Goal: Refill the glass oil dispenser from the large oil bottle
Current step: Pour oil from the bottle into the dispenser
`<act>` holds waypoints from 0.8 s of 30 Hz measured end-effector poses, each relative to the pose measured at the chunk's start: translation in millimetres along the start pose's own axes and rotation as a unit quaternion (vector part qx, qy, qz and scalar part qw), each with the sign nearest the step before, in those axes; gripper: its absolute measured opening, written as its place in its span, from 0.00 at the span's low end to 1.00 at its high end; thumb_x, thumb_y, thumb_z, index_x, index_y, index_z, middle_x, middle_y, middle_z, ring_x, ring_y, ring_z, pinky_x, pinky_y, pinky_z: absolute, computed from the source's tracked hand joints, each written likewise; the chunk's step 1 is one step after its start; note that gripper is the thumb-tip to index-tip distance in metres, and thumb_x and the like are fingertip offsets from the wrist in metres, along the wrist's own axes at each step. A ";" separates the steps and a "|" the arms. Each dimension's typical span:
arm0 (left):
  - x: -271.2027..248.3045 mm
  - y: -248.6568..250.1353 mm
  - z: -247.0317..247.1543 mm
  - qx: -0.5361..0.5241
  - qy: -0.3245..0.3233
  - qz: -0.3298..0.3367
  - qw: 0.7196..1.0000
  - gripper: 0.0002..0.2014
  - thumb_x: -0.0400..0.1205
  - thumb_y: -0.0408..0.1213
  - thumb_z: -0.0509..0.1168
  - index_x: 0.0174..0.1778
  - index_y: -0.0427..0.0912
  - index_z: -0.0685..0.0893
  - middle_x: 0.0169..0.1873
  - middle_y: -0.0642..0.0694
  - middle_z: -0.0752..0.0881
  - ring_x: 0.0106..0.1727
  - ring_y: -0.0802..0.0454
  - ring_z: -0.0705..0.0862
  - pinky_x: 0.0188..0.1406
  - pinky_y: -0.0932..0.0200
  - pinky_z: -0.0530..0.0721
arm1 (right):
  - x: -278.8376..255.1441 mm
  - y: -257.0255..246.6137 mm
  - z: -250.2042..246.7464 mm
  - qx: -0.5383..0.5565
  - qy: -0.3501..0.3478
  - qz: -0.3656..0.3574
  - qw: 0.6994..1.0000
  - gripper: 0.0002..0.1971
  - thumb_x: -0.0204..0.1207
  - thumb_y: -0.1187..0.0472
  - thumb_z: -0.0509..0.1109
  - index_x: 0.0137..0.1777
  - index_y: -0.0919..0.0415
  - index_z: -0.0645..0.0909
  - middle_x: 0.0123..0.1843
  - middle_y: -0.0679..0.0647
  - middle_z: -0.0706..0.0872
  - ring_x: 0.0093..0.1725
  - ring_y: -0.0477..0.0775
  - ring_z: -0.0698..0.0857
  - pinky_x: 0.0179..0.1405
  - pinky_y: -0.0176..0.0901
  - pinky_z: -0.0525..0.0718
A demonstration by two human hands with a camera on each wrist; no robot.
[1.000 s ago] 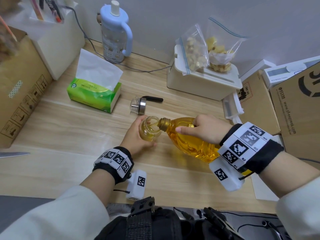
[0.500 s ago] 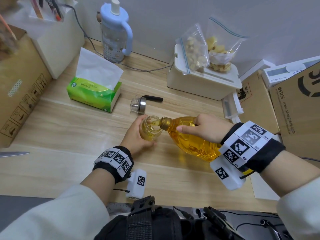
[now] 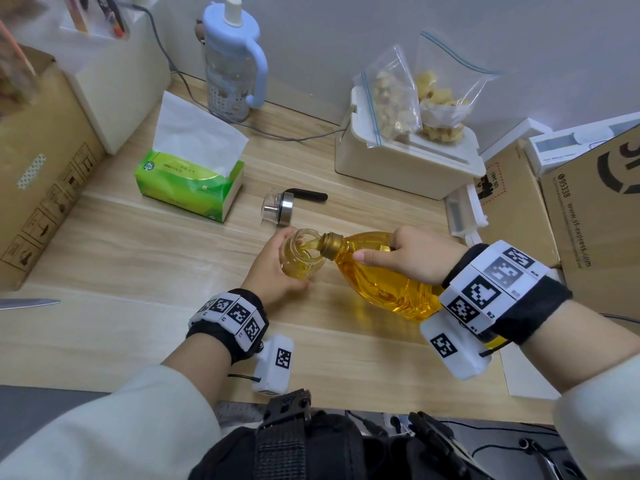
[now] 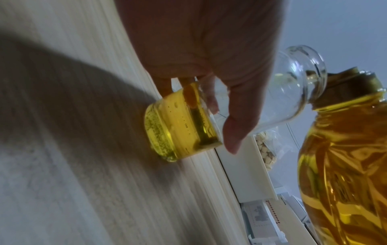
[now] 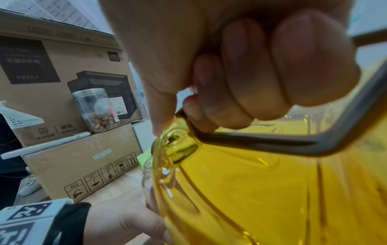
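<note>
The glass oil dispenser (image 3: 302,253) stands upright on the wooden table, partly filled with yellow oil (image 4: 180,126). My left hand (image 3: 273,271) wraps around its body. The large oil bottle (image 3: 381,275) is tilted to the left, its brown neck (image 3: 330,244) at the dispenser's open mouth, and a stream of oil runs in. My right hand (image 3: 412,254) grips the bottle's dark handle (image 5: 272,142) with curled fingers (image 5: 251,79). The dispenser's metal lid with black lever (image 3: 284,202) lies on the table just behind.
A green tissue box (image 3: 188,178) sits at the back left, a blue-lidded kettle (image 3: 232,60) behind it. A white container (image 3: 405,168) with snack bags stands at the back right. Cardboard boxes (image 3: 38,174) flank both sides. A knife tip (image 3: 29,303) pokes in at left.
The bottle stays tilted at the dispenser's mouth and oil keeps flowing; neither hand has visibly moved.
</note>
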State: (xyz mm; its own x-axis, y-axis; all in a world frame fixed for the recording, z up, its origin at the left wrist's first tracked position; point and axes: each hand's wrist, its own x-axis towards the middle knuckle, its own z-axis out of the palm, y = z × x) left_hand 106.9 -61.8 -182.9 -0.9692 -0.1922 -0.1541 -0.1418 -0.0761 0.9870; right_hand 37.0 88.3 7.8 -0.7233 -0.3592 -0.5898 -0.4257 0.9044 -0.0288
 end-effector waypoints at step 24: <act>0.1 0.1 -0.5 0.012 0.000 0.003 1.000 0.43 0.56 0.22 0.80 0.62 0.53 0.68 0.56 0.51 0.78 0.61 0.52 0.78 0.60 0.61 0.74 | -1.5 -3.4 -1.5 -0.016 -0.001 0.005 1.000 0.31 0.72 0.33 0.59 0.21 0.57 0.58 0.20 0.50 0.60 0.22 0.50 0.60 0.23 0.41 0.57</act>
State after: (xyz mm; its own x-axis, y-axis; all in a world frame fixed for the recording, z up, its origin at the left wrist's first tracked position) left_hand 106.9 -62.4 -182.9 -0.9699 -0.1931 -0.1485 -0.1412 -0.0514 0.9887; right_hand 38.7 85.5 10.0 -0.7270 -0.3492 -0.5913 -0.4350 0.9004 0.0031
